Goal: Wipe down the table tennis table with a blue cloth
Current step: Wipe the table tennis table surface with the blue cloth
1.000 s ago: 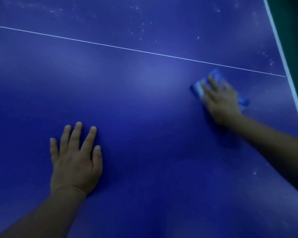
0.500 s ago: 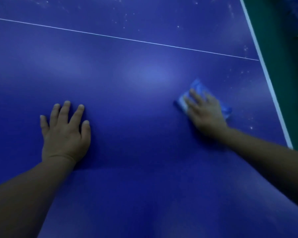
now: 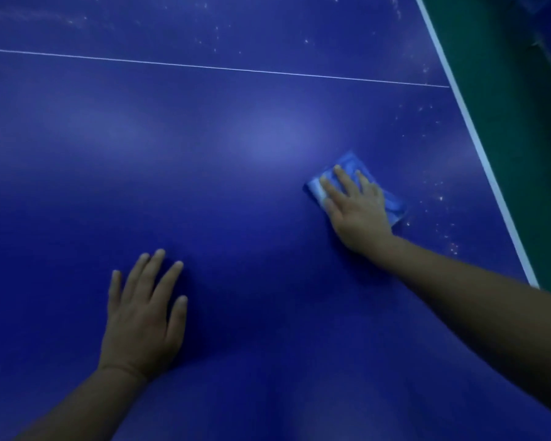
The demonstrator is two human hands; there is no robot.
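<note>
Right hand pressing flat, fingers straight, on folded cloth; soft, light, probably damp, sliding easily under palm. Left hand bracing, spread flat, on table.

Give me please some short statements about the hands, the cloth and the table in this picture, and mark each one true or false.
1. The right hand presses flat on the blue cloth. True.
2. The left hand holds a second cloth. False: it rests flat on the bare table and holds nothing.
3. White specks lie on the table between the cloth and the white edge line. True.
4. The cloth lies beyond the thin white centre line. False: it lies on the near side of that line.
5. The two hands touch each other. False: they are well apart.
</note>
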